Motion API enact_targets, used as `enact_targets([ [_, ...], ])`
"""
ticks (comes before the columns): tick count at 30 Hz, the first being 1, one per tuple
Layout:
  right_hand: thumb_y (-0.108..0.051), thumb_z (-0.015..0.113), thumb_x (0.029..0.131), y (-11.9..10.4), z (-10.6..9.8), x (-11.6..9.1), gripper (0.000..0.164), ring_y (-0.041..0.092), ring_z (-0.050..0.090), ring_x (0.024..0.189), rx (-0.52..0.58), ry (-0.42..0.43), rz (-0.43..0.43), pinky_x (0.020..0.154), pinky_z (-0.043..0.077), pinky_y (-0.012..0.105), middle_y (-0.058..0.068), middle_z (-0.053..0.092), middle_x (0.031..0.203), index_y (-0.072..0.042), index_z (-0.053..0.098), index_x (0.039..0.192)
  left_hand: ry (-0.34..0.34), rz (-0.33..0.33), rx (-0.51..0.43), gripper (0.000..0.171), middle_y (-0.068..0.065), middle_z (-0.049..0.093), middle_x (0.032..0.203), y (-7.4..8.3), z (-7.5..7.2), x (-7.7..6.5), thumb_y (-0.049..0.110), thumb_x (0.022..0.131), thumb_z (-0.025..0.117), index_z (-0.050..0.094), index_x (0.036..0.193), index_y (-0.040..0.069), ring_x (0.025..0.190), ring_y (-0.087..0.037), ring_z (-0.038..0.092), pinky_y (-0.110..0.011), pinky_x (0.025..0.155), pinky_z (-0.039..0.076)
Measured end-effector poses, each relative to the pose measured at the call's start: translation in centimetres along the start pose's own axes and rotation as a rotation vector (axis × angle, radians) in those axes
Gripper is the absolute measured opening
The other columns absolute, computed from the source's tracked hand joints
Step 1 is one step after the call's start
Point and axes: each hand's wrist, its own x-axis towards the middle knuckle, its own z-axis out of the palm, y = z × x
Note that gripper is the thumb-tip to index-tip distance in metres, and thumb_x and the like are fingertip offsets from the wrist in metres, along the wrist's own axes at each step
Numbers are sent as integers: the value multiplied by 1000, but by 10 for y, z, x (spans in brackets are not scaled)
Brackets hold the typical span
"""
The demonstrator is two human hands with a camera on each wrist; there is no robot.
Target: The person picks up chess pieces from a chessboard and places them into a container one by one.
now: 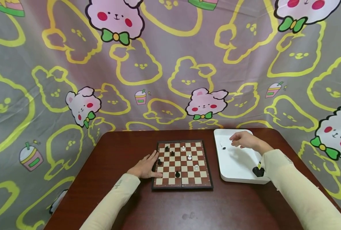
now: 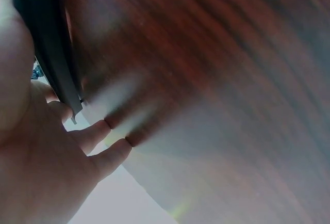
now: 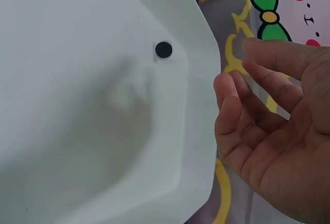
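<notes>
A folding chessboard (image 1: 184, 182) lies flat on the table with several black chess pieces (image 1: 177, 174) and three white chess pieces (image 1: 189, 157) standing on it. My left hand (image 1: 144, 166) rests along the board's left edge, fingers spread and thumb over the near left corner. In the left wrist view, that hand's fingertips touch the table beside the board's dark side (image 2: 51, 43). Over the white tray (image 1: 225, 166) hovers my right hand (image 1: 245, 140), fingers loosely bent and nothing visible between them. Below it, a small pale piece with a black round base (image 3: 163, 49) lies in the tray.
In the tray's near right corner sits a black item (image 1: 258, 171) with a yellow-green bit, partly hidden by the right sleeve. The dark red-brown table (image 1: 124, 143) has a patterned cloth (image 1: 164, 95) hanging behind it and at its sides.
</notes>
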Motion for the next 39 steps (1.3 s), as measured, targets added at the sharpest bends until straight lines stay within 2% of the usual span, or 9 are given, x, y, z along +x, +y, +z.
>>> enact_targets([
  [4,-12,63,89,-5,-2,-3,34,28,62,94,-17,-15,-8,74,50,38,15,66,102,8,59,116,0,-3,18,108,-10,2,158,-3,1,0,69,78,58,8,154,11,137,-43,19,-57,103,29],
  [10,-10,62,90,-23,7,-6,29,21,61,88,-52,-34,-76,71,51,37,10,67,96,6,61,114,2,1,8,108,-11,2,158,-4,-1,1,70,78,57,8,154,11,137,-44,18,-57,103,28],
  [17,-10,63,90,-46,37,-7,30,18,59,84,-23,-87,-161,70,50,38,8,64,93,6,60,115,-18,-2,-1,108,-11,1,158,-4,2,1,70,78,56,7,154,11,138,-44,17,-58,103,26],
  [26,-6,69,84,-69,83,-7,26,14,59,79,-108,-120,-277,67,49,32,2,63,89,2,64,108,-10,-9,-12,107,-9,0,158,-4,2,1,69,78,57,7,154,13,138,-43,17,-59,103,26],
  [33,-5,71,82,-80,107,-9,25,19,61,85,-144,-166,-339,69,50,31,12,65,100,1,66,106,1,3,13,108,-10,1,158,-2,1,1,71,78,56,8,154,11,138,-42,19,-58,103,28],
  [39,-1,71,80,-81,123,-7,24,22,63,86,-172,-192,-378,68,51,29,9,66,97,-1,68,104,4,11,20,108,-12,2,158,1,-1,1,69,79,57,9,153,9,137,-44,20,-58,102,28],
])
